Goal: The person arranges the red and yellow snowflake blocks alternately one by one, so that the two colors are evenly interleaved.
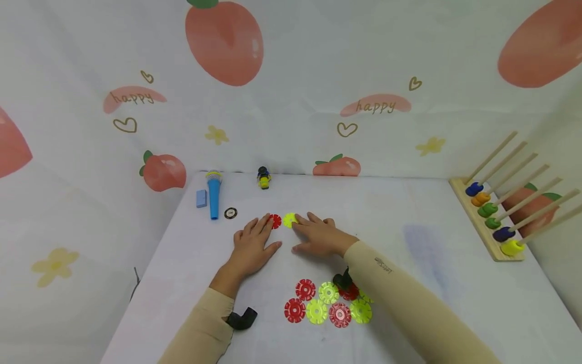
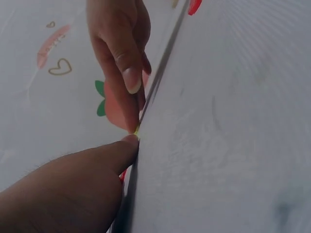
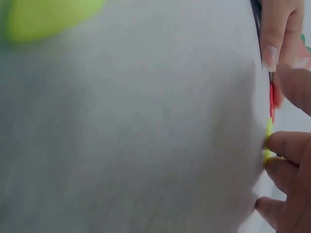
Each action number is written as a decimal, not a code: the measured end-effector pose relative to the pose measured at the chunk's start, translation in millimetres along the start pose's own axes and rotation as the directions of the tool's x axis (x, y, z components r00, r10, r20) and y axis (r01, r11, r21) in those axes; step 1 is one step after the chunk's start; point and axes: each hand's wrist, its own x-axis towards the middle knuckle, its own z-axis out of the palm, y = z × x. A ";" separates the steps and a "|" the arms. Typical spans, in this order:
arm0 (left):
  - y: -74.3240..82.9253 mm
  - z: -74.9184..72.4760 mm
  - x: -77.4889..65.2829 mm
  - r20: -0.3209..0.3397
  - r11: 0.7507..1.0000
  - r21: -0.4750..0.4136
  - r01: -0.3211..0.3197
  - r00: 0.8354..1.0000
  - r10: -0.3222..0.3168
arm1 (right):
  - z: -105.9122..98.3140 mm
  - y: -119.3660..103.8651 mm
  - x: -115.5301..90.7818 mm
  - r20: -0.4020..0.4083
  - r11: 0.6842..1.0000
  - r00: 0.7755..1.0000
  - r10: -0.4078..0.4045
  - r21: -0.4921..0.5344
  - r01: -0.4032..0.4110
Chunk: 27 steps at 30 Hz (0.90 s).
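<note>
In the head view my left hand (image 1: 254,248) lies palm down with fingers extended, its fingertips on a red notched plastic disc (image 1: 275,221). Just right of that disc is a yellow-green notched disc (image 1: 290,220), which my right hand (image 1: 320,235) touches with extended fingertips. Seen edge-on in the right wrist view, the yellow-green disc (image 3: 268,141) lies flat under my fingers (image 3: 286,145), with the red disc (image 3: 272,101) beyond it. My left thumb (image 2: 104,158) fills the lower left of the left wrist view, opposite the right hand (image 2: 119,43).
Nearer me, two rows of red discs (image 1: 294,310) and yellow-green discs (image 1: 317,311) lie partly under my right sleeve. A blue toy microphone (image 1: 214,197), blue block (image 1: 201,198), round black token (image 1: 230,213) and small figure (image 1: 263,178) stand behind. A wooden peg rack (image 1: 488,222) is at right.
</note>
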 end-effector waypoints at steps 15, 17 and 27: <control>-7.7 -1.4 2.4 0.019 0.999 -0.037 -0.025 0.999 0.026 | 5.3 -11.1 6.8 -0.011 0.995 0.999 0.046 -0.086 -0.047; -7.7 -1.5 1.8 0.017 0.999 -0.038 -0.027 0.999 0.027 | 4.9 -12.0 6.4 -0.009 0.996 0.999 0.044 -0.083 -0.044; -9.0 -0.8 0.9 0.029 0.999 -0.048 -0.021 0.999 0.023 | 7.4 -13.5 7.5 -0.002 0.996 0.998 0.057 -0.076 -0.057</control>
